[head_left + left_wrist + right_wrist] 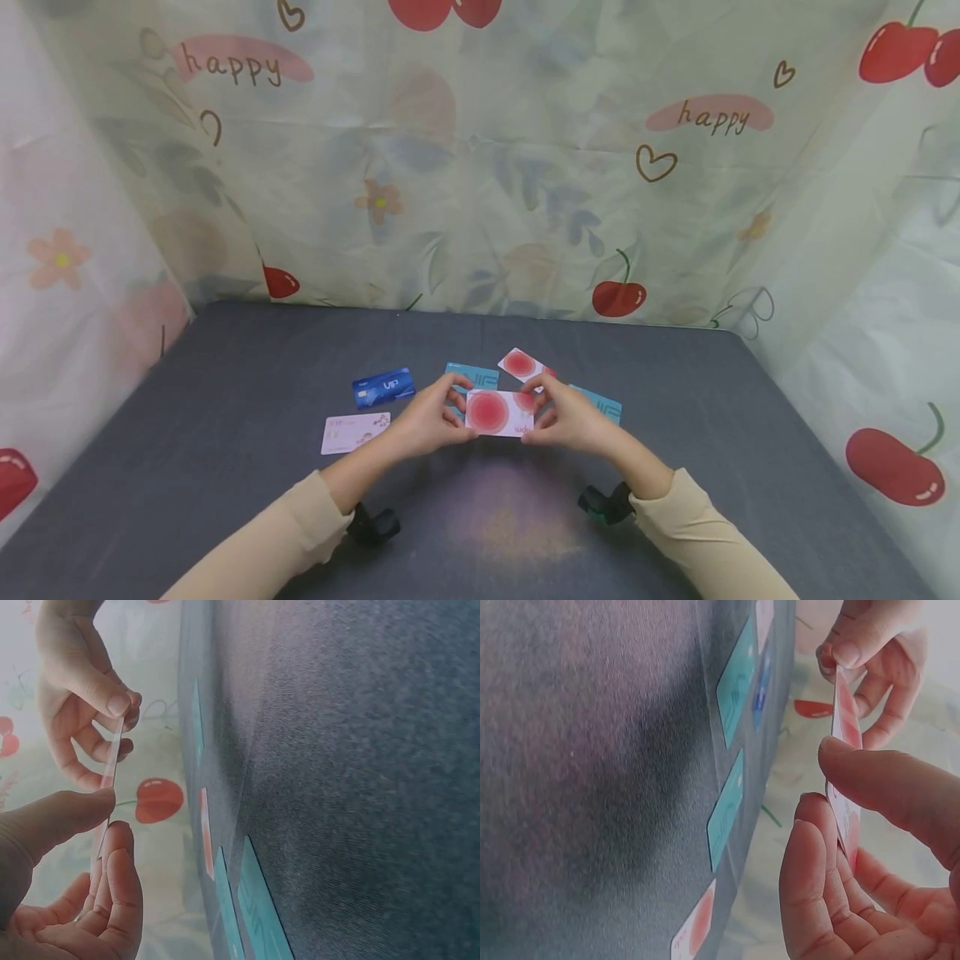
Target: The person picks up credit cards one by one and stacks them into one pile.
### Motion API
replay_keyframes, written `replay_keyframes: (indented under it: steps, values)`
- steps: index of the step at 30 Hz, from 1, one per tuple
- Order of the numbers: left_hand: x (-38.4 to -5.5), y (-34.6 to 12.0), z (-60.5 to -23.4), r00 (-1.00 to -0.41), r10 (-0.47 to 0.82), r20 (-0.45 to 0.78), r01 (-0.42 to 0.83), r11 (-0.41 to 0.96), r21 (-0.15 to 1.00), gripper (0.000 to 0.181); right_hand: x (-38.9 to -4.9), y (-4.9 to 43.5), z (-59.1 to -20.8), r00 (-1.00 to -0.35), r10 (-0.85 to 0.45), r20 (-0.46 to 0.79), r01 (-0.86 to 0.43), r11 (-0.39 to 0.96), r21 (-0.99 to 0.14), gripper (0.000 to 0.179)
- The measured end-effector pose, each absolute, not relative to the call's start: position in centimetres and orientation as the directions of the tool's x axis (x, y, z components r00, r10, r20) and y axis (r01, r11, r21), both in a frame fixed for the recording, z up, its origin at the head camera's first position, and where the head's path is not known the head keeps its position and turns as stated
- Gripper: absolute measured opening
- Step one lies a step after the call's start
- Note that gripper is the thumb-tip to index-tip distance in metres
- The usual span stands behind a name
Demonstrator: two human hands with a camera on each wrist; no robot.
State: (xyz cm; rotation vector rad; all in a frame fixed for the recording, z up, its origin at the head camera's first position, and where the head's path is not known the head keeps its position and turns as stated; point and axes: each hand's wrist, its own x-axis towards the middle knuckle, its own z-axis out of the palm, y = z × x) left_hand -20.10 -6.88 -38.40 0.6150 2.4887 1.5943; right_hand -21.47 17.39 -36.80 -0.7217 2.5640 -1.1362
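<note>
Both hands hold up a white card with red circles (497, 413) above the table, its printed face toward the head camera. My left hand (435, 414) pinches the card's left end between thumb and fingers, and my right hand (567, 419) pinches the right end. Seen edge-on, the card (111, 769) runs between the two thumbs in the left wrist view. The right wrist view shows the right thumb on the near face of the card (846, 720) and fingers behind it. Behind the hands lie a teal card (480, 377) and a second red-circle card (517, 363), partly hidden.
To the left lie a blue VIP card (383, 388) and a pale pink card (352, 433). Another teal card (604, 405) sits behind the right hand. The dark grey table (247, 375) ends at a printed curtain (465, 242) at the back and sides.
</note>
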Motion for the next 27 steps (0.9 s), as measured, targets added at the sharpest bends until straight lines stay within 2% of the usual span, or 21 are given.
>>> replay_keyframes:
  steps: [11, 27]
  values:
    - [-19.6, -7.8, -38.8, -0.926, 0.378, 0.022, 0.189, 0.413, 0.891, 0.055, -20.8, 16.2, -36.9, -0.847, -0.529, -0.053, -0.326, 0.595, -0.735, 0.055]
    - [-18.9, -8.8, -39.3, -0.931, 0.365, 0.024, 0.192, 0.432, 0.881, 0.057, -20.3, 15.2, -37.4, -0.834, -0.550, -0.042, -0.349, 0.585, -0.732, 0.054]
